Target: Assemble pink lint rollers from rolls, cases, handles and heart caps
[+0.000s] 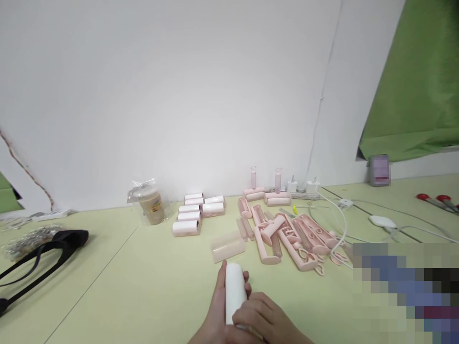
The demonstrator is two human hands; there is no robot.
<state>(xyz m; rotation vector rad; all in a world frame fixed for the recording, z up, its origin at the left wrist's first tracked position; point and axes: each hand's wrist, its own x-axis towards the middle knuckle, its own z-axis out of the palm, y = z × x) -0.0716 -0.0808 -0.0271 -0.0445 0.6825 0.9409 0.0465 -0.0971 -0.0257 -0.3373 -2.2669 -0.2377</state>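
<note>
Pretty bright, even light, with the wall (215, 110) palest straight ahead of the hands (267, 315) and dimmer toward the corners. Shadows are super soft. The white roll (235, 289) there looks kinda washed out. Wide-lens stretch at the sides, chunky pixelation off right.

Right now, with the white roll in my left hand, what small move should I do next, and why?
Probably hold the white roll steady in the left hand and let the right hand work at its near end before reaching elsewhere. The left hand cradles the roll, the right hand's curled fingers are at that end, and the translucent pink cover beyond lies untouched.
</note>
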